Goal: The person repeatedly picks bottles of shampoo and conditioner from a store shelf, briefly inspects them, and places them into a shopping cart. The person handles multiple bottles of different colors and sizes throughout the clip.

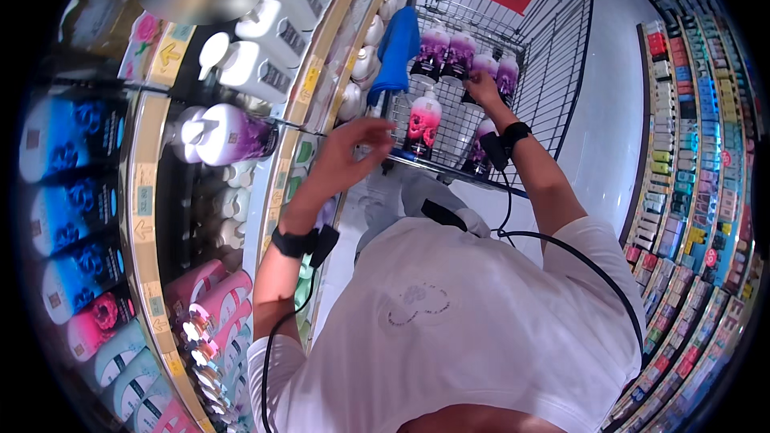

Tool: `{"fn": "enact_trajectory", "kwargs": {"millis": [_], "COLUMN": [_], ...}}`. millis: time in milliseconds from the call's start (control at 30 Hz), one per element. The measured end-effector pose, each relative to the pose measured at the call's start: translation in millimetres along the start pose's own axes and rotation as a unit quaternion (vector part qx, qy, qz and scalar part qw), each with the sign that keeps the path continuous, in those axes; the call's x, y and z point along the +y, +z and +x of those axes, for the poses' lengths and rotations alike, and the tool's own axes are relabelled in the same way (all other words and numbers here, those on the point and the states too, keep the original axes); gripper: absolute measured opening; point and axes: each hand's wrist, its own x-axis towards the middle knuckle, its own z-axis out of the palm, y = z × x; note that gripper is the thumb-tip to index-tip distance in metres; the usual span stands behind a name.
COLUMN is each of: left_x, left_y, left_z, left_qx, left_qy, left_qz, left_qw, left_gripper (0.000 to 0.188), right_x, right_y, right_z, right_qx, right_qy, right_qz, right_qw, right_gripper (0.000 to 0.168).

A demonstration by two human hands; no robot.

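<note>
A wire shopping cart [556, 126] stands before me with several purple-and-black pump bottles [460, 54] in it, mostly upright, and a pink-and-black pump bottle [425, 120] near its close end. My right hand [481, 87] is inside the cart with its fingers at a purple bottle [485, 65]; whether they grip it is hard to see. My left hand [358, 150] hovers over the cart's near left corner, fingers apart and holding nothing. A white-and-purple pump bottle [231, 135] sticks out from the shelf to the left of that hand.
A blue cloth [397, 54] hangs at the cart's left side. White pump bottles [258, 69] and blue packs [72, 138] fill the shelves at left, behind price rails [141, 192]. More stocked shelves [680, 150] line the aisle's right. Black cables run from both wrists.
</note>
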Motion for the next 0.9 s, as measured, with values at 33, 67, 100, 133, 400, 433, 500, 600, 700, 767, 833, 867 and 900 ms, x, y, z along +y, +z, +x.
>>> {"fn": "enact_trajectory", "kwargs": {"millis": [33, 67, 100, 133, 400, 433, 500, 600, 700, 767, 833, 867, 900], "left_x": [-3.1, -7.1, -10.5, -40.1, -254.4, -267.6, -272.3, -299.0, -314.0, -262.3, -270.1, -277.9, -291.2], "left_y": [20.4, 43.3, 67.5, 94.5, 210.0, 214.9, 224.3, 234.2, 245.8, 214.6, 200.9, 196.3, 196.3], "left_z": [31.0, 68.5, 108.5, 140.8, 193.8, 182.6, 159.1, 136.9, 140.4, 167.2, 161.2, 158.9, 164.9], "left_qx": [-0.050, -0.125, -0.203, -0.235, -0.259, -0.254, -0.238, -0.232, -0.272, -0.243, -0.245, -0.245, -0.285], "left_qy": [-0.006, -0.058, -0.107, -0.088, -0.407, -0.438, -0.478, -0.474, -0.458, -0.544, -0.492, -0.465, -0.435], "left_qz": [-0.057, -0.061, -0.065, -0.130, -0.113, -0.098, -0.103, -0.134, -0.125, -0.084, -0.126, -0.147, -0.061], "left_qw": [0.997, 0.989, 0.971, 0.959, 0.868, 0.857, 0.839, 0.839, 0.837, 0.798, 0.826, 0.838, 0.852], "left_gripper": [0.031, 0.032, 0.034, 0.034, 0.050, 0.050, 0.050, 0.051, 0.053, 0.049, 0.042, 0.039, 0.037], "right_x": [15.0, 61.6, 120.5, 159.2, 179.9, 150.1, 157.5, 168.6, 180.9, 184.7, 163.5, 150.0, 122.6], "right_y": [-7.8, -9.5, -6.6, -4.7, 22.3, 21.3, 27.6, 44.4, 52.7, 68.1, 55.7, 46.6, 25.0], "right_z": [-4.7, -3.2, -5.4, -17.4, -93.7, -91.1, -93.9, -99.6, -117.2, -112.5, -109.9, -106.7, -97.2], "right_qx": [-0.007, -0.037, -0.063, -0.129, -0.166, -0.142, -0.134, -0.221, -0.238, -0.237, -0.229, -0.232, -0.252], "right_qy": [0.036, 0.121, 0.209, 0.078, 0.292, 0.354, 0.377, 0.354, 0.028, 0.163, 0.196, 0.183, 0.110], "right_qz": [-0.081, -0.091, -0.098, -0.155, -0.024, -0.072, -0.076, 0.085, -0.077, 0.136, 0.297, 0.333, 0.282], "right_qw": [0.996, 0.988, 0.971, 0.976, 0.942, 0.922, 0.913, 0.905, 0.968, 0.948, 0.906, 0.895, 0.919], "right_gripper": [0.031, 0.030, 0.030, 0.030, 0.035, 0.036, 0.037, 0.039, 0.040, 0.047, 0.054, 0.057, 0.059]}}
